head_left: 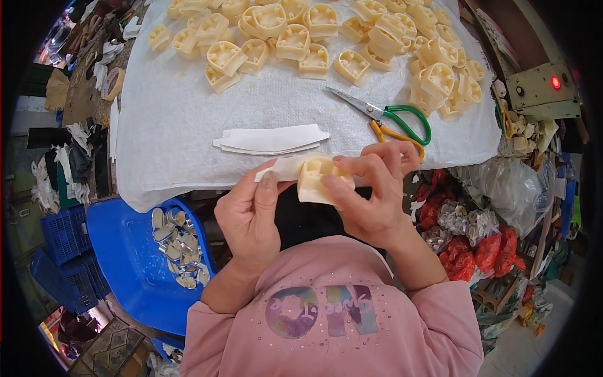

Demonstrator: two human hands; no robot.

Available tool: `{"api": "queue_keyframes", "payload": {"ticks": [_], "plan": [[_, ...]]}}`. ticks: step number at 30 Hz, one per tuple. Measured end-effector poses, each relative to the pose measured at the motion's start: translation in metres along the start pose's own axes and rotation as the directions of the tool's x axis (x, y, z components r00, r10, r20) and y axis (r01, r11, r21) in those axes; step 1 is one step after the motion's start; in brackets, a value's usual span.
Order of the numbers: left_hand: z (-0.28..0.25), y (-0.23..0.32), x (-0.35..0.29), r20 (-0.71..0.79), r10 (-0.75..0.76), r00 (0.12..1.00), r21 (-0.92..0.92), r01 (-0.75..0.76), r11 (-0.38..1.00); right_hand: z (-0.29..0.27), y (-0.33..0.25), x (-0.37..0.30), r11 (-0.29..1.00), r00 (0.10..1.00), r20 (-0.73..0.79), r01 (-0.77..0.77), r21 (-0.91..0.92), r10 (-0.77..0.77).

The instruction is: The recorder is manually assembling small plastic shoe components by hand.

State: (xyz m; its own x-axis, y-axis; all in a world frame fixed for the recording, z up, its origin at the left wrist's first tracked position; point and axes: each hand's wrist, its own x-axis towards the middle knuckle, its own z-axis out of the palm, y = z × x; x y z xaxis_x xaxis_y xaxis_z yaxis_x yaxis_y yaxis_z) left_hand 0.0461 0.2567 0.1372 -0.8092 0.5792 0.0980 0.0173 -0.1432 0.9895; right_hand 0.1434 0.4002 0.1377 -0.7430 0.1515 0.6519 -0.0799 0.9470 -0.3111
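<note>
A desk (157, 163) covered with a white woven cloth (188, 119) carries everything here. A stack of flat white curved strips (270, 139) lies near the middle of the cloth. Just right of that stack lie scissors (386, 122) with one green and one yellow handle loop, blades pointing left and away. Beyond the stack, along the far edge and curving down the right side past the scissors, sits a heap of cream plastic heel blocks (301, 38).

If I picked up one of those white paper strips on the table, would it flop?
Probably. The white strips look thin and flat, so one would likely droop and feel very light. The one pinched by the left hand against the cream plastic piece already seems to bend.
</note>
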Motion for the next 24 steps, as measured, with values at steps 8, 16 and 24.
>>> {"api": "queue_keyframes", "payload": {"ticks": [8,16,24], "plan": [[0.005,-0.011,-0.009,-0.009,-0.033,0.999,0.138,0.034,0.99,-0.01,-0.002,0.004,0.997,0.96,0.271,-0.067,-0.036,0.074],[0.008,-0.004,-0.009,0.13,0.034,0.991,0.423,-0.087,0.902,-0.01,-0.002,-0.003,0.993,0.929,0.354,-0.116,-0.002,0.109],[0.009,0.004,0.001,0.405,0.229,0.885,0.59,-0.444,0.674,0.005,0.013,-0.01,0.996,0.981,0.188,-0.067,0.06,0.055]]}}
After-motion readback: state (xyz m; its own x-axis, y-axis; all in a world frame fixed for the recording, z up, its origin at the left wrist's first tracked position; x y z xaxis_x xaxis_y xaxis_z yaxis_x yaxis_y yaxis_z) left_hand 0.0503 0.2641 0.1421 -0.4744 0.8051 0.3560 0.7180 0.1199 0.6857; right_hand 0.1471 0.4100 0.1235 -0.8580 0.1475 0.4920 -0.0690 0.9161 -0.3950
